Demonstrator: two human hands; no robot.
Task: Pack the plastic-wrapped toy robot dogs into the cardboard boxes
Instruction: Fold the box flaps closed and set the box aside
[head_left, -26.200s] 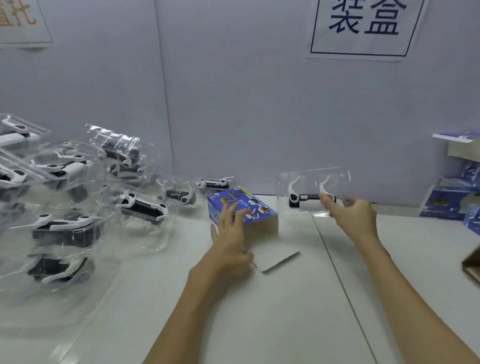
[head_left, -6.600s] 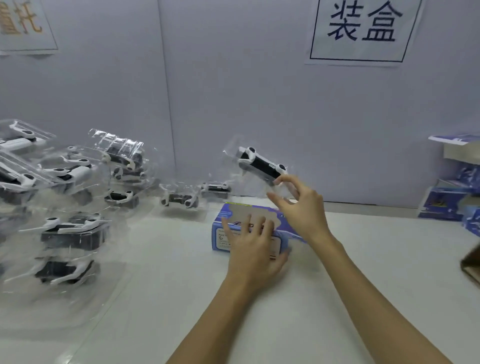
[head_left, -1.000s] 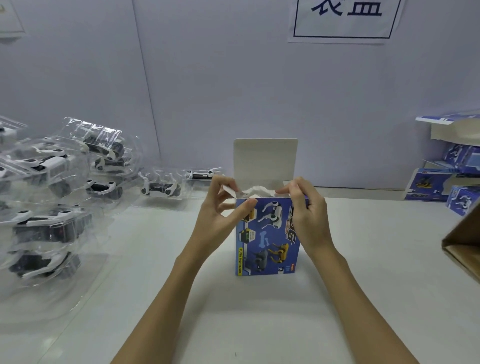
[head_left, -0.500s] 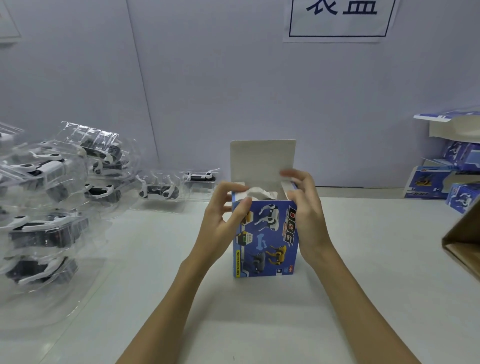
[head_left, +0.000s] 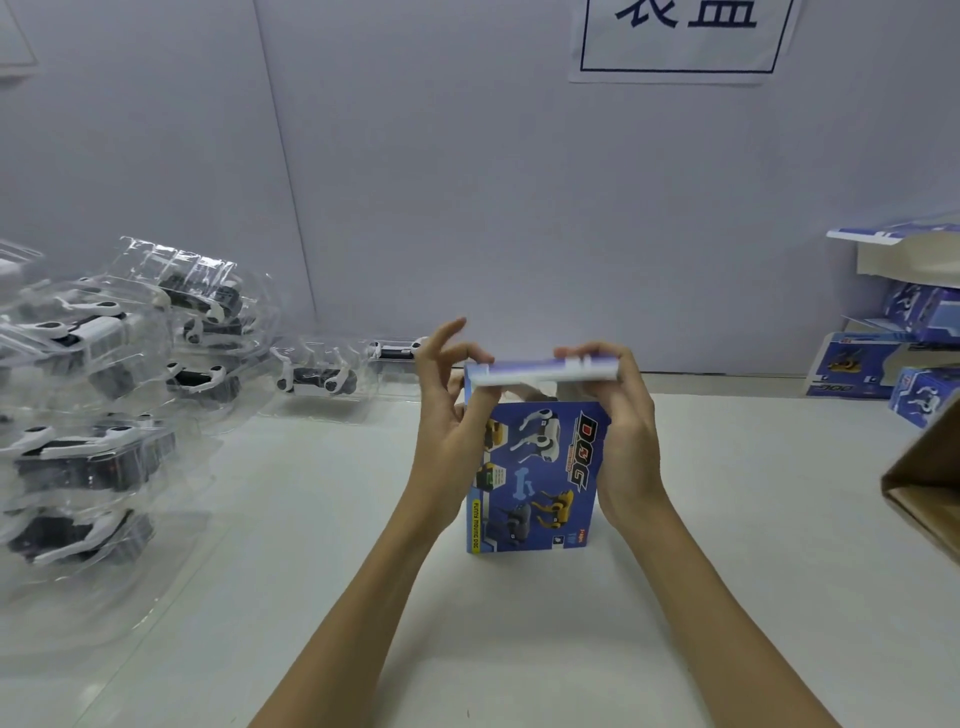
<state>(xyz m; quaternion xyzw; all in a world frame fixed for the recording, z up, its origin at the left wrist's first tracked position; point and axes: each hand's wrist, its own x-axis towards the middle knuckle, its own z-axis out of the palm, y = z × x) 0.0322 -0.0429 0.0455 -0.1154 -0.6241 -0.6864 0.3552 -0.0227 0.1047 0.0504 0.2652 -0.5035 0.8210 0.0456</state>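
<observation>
Two hands are up at the top of one blue box (head_left: 540, 478), seen from the camera on your head. The box stands tall on the white table (head_left: 727, 519), right in the middle. Its front shows robot dogs and the word DOG.

Your left hand (head_left: 449, 431) is at the left side of the box, near the top corner. Its thumb touches the lid (head_left: 540, 373), and its other fingers stick up and spread out, holding nothing. Your right hand (head_left: 623, 441) curls round the right side of the box, and its fingers lie over the right end of the lid. The lid is folded down almost flat over the opening, with a small gap under it. You cannot see inside, so the toy in there is hidden.

More wrapped toy dogs (head_left: 104, 389) sit in a heap on the left of the table, each one black and white in clear plastic. One more (head_left: 317, 376) lies apart from the heap, closer to your left hand, and another (head_left: 395, 349) lies behind it by the wall.

On the far right, other blue boxes (head_left: 883, 358) are stacked by the wall. A brown corner (head_left: 924, 488) pokes in at the right edge, maybe a big carton. A white sign (head_left: 675, 41) hangs on the wall above.
</observation>
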